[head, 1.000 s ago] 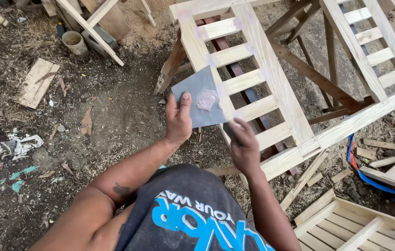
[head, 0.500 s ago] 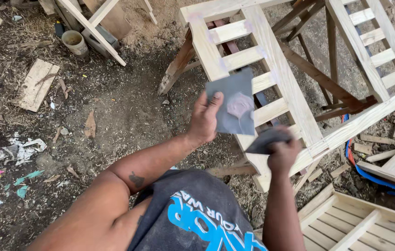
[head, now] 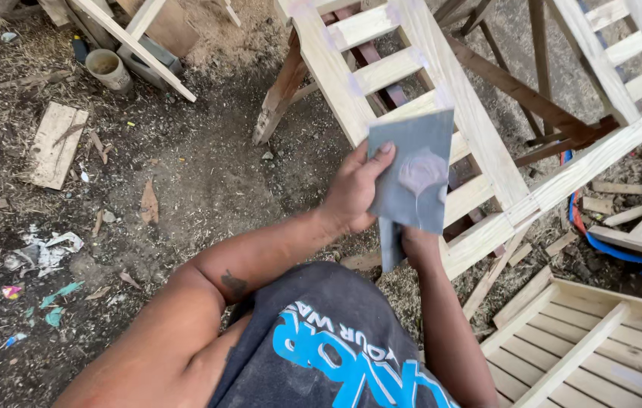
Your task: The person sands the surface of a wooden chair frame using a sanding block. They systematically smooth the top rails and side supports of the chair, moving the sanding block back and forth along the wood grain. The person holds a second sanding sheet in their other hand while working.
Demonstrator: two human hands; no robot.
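**Ana:** While the person looks down, what does the left hand hold?

**Ben:** Its fingers are closed on the left edge of a grey rectangular sheet of sandpaper, thumb laid up along the sheet. A pale worn patch shows near the sheet's middle.

**Ana:** And the right hand?

**Ben:** It sits at six o'clock of the sheet, mostly hidden behind it; I cannot tell how its fingers stand. A dark strip of the paper hangs down beside that wrist.

**Ana:** Where is the sheet?

**Ben:** Held up over the pale slatted wooden frame, which runs from twelve o'clock down to four o'clock.

**Ana:** Anything else around?

**Ben:** A flat wooden offcut lies on the dirt at nine o'clock, a small round tin at ten o'clock, and another slatted wooden panel at five o'clock
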